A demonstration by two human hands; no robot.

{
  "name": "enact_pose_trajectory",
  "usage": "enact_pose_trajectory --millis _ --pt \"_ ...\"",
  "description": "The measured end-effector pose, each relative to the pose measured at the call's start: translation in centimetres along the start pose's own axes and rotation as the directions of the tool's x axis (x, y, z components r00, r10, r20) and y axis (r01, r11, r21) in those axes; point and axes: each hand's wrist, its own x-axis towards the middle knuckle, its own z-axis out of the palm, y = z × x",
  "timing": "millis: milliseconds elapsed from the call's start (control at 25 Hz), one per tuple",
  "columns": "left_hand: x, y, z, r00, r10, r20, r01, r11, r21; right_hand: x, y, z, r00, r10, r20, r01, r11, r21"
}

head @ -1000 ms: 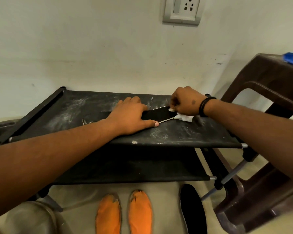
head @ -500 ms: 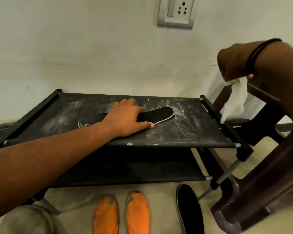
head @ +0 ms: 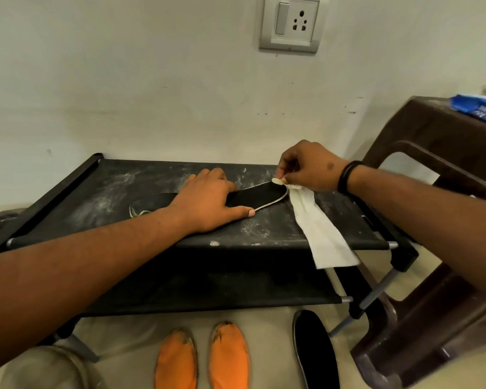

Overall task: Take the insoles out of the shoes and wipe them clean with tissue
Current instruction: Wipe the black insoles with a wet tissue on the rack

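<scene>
Nearest on the floor lie two orange flat insoles (head: 201,360) side by side and a black insole (head: 314,352) just right of them. Above stands a dusty black fabric shoe rack (head: 101,203), on whose top shelf lies a black insole with a pale edge (head: 260,196). The left hand (head: 208,204) presses flat on its middle, fingers straight. At the toe end the right hand (head: 306,167) pinches a white tissue sheet (head: 320,231), which drapes over the shelf's front edge. Beyond, a brown plastic chair (head: 438,153) carries a blue packet (head: 477,106).
</scene>
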Motion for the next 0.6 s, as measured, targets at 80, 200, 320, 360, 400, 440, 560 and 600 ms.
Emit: enact_pose_trajectory --millis 80,200,320,360,400,440,560,600 --pt "0.0 0.0 0.0 1.000 -0.001 0.001 0.001 1.000 -0.010 0.4 -0.4 1.6 0.998 -0.038 -0.057 0.034 0.997 -0.066" --pt "0.0 0.0 0.0 1.000 0.001 -0.004 -0.001 1.000 -0.020 0.6 -0.7 3.2 0.999 -0.036 0.004 0.036 0.978 -0.203" --pt "-0.1 0.0 -0.1 1.000 0.006 -0.008 -0.006 1.000 -0.015 0.4 -1.1 2.9 0.995 0.002 0.098 0.023 0.967 -0.254" --pt "-0.1 0.0 0.0 1.000 0.007 -0.009 -0.008 1.000 -0.012 0.3 -1.4 2.7 0.993 0.007 0.114 0.022 0.969 -0.247" --pt "0.0 0.0 0.0 1.000 0.007 -0.008 -0.007 1.000 -0.011 0.3 -1.7 2.7 0.992 0.009 0.127 0.021 0.972 -0.236" --pt "0.0 0.1 0.0 1.000 0.006 -0.008 -0.006 1.000 -0.011 0.3 -1.8 2.7 0.990 0.012 0.138 0.019 0.975 -0.222" --pt "-0.1 0.0 0.0 1.000 0.004 -0.009 -0.004 1.000 -0.007 0.4 -1.8 2.9 0.994 0.037 0.100 -0.015 0.977 -0.213" --pt "0.0 0.0 0.0 1.000 0.006 -0.008 -0.006 1.000 -0.005 0.5 -1.7 2.8 0.996 0.047 0.081 -0.025 0.968 -0.248"
